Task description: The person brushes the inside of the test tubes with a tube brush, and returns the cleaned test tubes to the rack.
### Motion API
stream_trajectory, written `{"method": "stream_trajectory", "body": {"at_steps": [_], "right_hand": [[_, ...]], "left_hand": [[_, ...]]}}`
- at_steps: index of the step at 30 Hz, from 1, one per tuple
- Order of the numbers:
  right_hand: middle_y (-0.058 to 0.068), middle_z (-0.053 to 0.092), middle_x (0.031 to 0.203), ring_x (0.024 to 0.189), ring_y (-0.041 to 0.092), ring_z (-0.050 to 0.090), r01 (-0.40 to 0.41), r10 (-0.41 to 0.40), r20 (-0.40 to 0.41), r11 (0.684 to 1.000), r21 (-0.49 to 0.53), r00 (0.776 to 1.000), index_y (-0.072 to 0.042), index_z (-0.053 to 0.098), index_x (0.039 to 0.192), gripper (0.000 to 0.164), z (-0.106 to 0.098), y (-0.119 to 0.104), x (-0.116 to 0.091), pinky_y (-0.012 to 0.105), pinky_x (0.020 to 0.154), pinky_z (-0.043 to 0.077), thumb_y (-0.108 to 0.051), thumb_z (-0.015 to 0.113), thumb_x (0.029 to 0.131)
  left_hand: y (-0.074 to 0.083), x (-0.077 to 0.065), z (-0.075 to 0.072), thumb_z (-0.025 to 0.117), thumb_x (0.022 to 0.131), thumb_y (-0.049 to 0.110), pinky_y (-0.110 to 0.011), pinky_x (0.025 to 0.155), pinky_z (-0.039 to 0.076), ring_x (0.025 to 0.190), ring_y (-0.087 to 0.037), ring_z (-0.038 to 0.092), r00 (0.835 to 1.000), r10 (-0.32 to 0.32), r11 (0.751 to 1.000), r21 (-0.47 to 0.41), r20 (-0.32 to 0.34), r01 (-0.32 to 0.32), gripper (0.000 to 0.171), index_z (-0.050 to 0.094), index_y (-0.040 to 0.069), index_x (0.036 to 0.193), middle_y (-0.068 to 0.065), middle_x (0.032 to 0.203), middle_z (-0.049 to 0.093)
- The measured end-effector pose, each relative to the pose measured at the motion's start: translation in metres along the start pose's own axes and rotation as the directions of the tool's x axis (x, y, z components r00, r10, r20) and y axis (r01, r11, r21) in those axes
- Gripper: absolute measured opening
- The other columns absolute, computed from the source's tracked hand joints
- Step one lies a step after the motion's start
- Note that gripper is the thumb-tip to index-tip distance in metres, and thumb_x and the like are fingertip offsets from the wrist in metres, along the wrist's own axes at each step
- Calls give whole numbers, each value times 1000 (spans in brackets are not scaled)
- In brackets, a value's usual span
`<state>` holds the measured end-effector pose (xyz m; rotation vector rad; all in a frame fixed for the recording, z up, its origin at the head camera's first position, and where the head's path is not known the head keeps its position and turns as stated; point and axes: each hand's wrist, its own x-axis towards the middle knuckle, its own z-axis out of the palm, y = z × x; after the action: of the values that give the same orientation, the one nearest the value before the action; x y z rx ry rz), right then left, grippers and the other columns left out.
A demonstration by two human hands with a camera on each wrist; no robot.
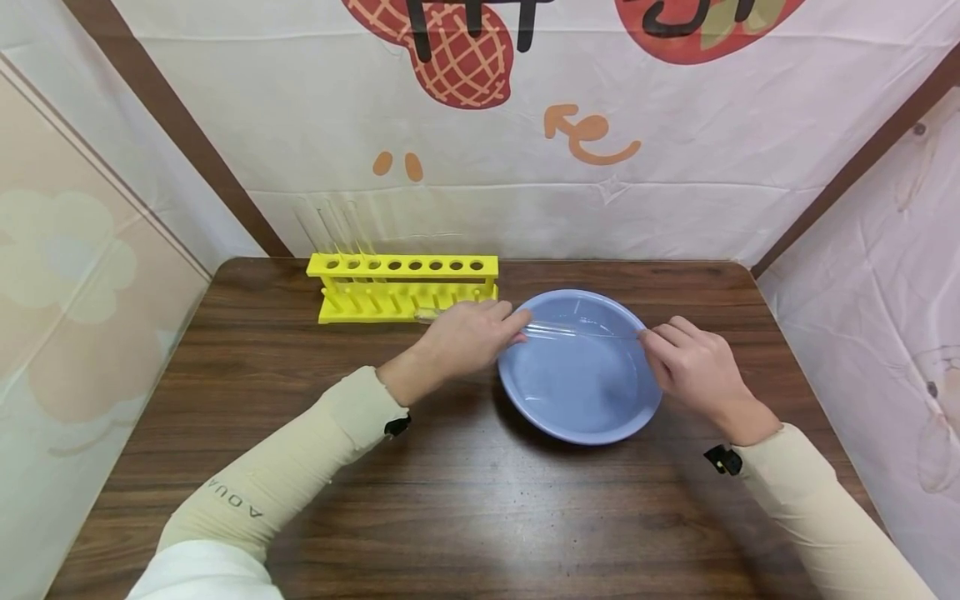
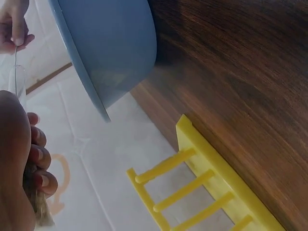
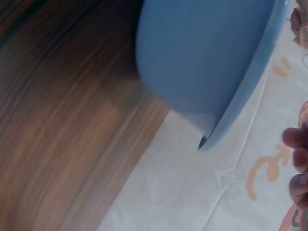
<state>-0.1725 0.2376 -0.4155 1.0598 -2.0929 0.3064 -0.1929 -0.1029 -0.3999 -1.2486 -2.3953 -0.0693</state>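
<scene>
My left hand point(image 1: 467, 335) grips a clear glass test tube point(image 1: 547, 330) held nearly level over the left side of a blue basin point(image 1: 581, 392). Inside the tube is a test tube brush, its pale bristles point(image 1: 427, 315) showing past the left hand. The brush's thin wire handle point(image 2: 16, 57) comes out of the tube's mouth, as the left wrist view shows. At the basin's right rim, my right hand point(image 1: 693, 367) pinches the end of that wire. Only a few fingers point(image 3: 299, 159) of the right hand appear in the right wrist view.
A yellow test tube rack point(image 1: 405, 267) stands at the back, left of the basin, with several clear tubes point(image 1: 330, 225) in its left holes. All this is on a dark wooden table point(image 1: 465, 517); a printed white cloth point(image 1: 315, 100) hangs behind.
</scene>
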Motion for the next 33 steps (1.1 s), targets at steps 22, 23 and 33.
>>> {"method": "stream_trajectory", "body": {"at_steps": [22, 23, 33], "right_hand": [[13, 55, 70, 55, 32, 48, 128, -138, -75, 984, -127, 988, 5, 60, 83, 19, -16, 10, -18, 40, 38, 37, 2, 49, 99], [13, 55, 70, 55, 32, 48, 128, -139, -82, 984, -126, 987, 5, 60, 83, 19, -16, 11, -18, 40, 38, 37, 2, 49, 98], [15, 55, 71, 56, 34, 50, 139, -149, -61, 979, -146, 987, 6, 59, 84, 18, -27, 15, -23, 42, 39, 38, 1, 50, 98]], "left_hand": [[-8, -11, 2, 64, 102, 29, -33, 48, 47, 60, -22, 57, 998, 14, 1000, -16, -58, -14, 20, 58, 11, 107, -4, 73, 54], [-9, -11, 2, 64, 102, 29, -33, 48, 47, 60, -22, 57, 998, 12, 1000, -19, -58, -13, 20, 58, 11, 107, -4, 73, 54], [-13, -17, 0, 62, 103, 29, -32, 47, 45, 60, -21, 54, 999, 9, 1000, -20, -46, -10, 20, 56, 10, 107, -4, 74, 53]]}}
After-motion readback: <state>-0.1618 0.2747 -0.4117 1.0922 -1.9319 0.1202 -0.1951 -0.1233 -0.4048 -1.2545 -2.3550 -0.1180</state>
